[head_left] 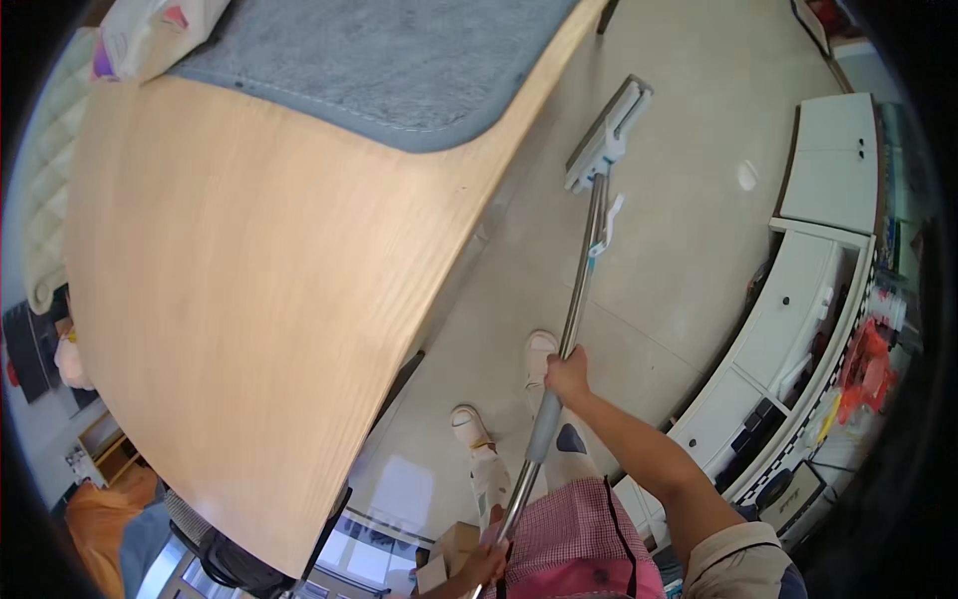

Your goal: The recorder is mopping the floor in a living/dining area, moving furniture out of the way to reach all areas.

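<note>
A sponge mop [589, 225] with a long metal pole slants from my waist out across the tiled floor. Its wide white and grey head [609, 135] lies on the floor ahead, beside the table's right edge. A white lever [609, 228] sticks out from the pole below the head. My right hand [568, 376] is closed round the pole, just above its grey grip sleeve [543, 427]. Low in the view, my left hand [485, 562] is wrapped round the pole's near end, partly cut off by the lower edge.
A wooden table [249, 299] with a grey mat [369, 60] fills the left. White cabinets [773, 309] with cluttered tops line the right. A cardboard box [454, 549] and a dark chair [235, 559] stand near. My slippered feet [469, 424] are on the floor [689, 260].
</note>
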Available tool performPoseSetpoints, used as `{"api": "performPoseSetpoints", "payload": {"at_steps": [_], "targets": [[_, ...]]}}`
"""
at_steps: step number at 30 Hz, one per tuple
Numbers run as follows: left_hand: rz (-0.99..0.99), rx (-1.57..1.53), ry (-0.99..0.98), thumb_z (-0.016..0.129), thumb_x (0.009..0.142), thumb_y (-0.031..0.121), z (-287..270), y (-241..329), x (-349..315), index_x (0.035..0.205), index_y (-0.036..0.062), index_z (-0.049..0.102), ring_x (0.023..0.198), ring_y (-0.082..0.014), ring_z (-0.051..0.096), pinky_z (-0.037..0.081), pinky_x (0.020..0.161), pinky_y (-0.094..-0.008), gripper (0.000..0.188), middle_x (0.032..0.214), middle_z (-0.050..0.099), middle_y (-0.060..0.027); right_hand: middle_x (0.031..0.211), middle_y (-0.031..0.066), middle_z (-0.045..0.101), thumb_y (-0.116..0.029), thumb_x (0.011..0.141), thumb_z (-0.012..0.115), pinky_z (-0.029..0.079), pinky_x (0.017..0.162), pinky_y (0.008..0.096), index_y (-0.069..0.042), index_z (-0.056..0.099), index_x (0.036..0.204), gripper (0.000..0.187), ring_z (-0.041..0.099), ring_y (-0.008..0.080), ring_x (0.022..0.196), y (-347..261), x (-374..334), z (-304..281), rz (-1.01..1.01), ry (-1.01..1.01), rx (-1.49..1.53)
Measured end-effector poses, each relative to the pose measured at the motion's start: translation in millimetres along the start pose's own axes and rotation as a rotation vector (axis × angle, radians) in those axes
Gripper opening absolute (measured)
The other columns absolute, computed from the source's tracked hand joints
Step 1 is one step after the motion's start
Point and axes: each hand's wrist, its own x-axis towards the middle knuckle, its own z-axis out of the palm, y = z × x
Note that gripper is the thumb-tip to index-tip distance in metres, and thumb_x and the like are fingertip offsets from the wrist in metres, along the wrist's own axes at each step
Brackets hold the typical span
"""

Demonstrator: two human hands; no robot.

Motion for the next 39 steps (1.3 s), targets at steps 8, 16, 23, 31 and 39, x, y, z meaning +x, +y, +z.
{"api": "performPoseSetpoints", "payload": {"at_steps": [8,16,23,31,39], "targets": [[-0.016,0.062,0.006,0.039,0.083,0.044,28,49,37,0.067,0.0082,0.041,0.032,-0.0102,0.038,0.03,0.03,-0.0228,0.039,0.041,0.038,-0.0012,0.054,0.0114,0.046,-0.007,0.069,0.052,0.04,0.034,0.0327,0.005,0.038,0.078,0.02,0.049,0.0194,0.041,-54,61,-19,0.08,-0.01,0.072],[-0.086,0.069,-0.005,0.037,0.085,0.041,35,87,39,0.069,0.0085,0.04,0.031,-0.011,0.038,0.031,0.03,-0.0235,0.036,0.04,0.039,-0.0016,0.054,0.012,0.048,-0.009,0.07,0.051,0.042,0.038,0.0331,0.004,0.041,0.075,0.017,0.052,0.021,0.044,-70,81,-27,-0.006,-0.041,0.122],[-0.009,0.17,0.035,0.037,0.086,0.038,31,41,-5,0.073,0.0072,0.042,0.03,-0.0107,0.037,0.031,0.03,-0.0231,0.033,0.04,0.036,0.0002,0.052,0.0108,0.046,-0.004,0.067,0.051,0.039,0.033,0.0309,0.005,0.038,0.073,0.016,0.048,0.0177,0.04,-37,7,-22,0.043,0.032,0.076],[0.028,0.238,0.098,0.041,0.085,0.038,58,90,60,0.071,0.0073,0.039,0.031,-0.0092,0.034,0.029,0.03,-0.023,0.034,0.042,0.037,0.0006,0.049,0.0083,0.045,-0.006,0.068,0.051,0.038,0.032,0.0293,0.0,0.042,0.063,0.012,0.046,0.0155,0.038,-87,97,-49,0.055,-0.055,0.229],[-0.269,0.508,0.286,0.045,0.083,0.021,-42,-118,-68,0.108,0.0077,0.043,0.04,-0.0103,0.044,0.036,0.033,-0.0233,0.028,0.051,0.046,-0.0023,0.046,0.0067,0.044,-0.002,0.071,0.047,0.04,0.033,0.0295,-0.001,0.043,0.063,0.009,0.048,0.0172,0.037,29,-73,-15,0.422,-0.172,0.371]]}}
